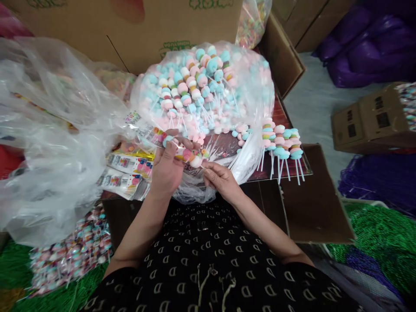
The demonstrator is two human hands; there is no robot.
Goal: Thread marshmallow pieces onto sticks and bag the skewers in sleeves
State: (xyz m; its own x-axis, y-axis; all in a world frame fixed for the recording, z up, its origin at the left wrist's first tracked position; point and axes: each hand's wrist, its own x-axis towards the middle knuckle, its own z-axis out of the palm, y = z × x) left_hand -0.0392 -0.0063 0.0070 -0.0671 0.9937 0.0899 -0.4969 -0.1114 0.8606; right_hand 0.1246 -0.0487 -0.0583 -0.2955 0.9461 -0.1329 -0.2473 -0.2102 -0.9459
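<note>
Candy skewer in hand (188,155): pink, pale blue and white discs, with a multicoloured band. Bagged skewers (191,82): pastel pink, pale blue and white, on white sticks. Garment (208,255): black, repeating pale D-shaped print. Sacks (364,52): purple. Heap at lower right (380,234): green. Carton (130,30): brown, green printed marks.

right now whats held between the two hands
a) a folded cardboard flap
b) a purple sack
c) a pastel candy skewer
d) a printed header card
C: the pastel candy skewer sits in the left hand, and the right hand pinches at its end, above the clear plastic bag.
</note>
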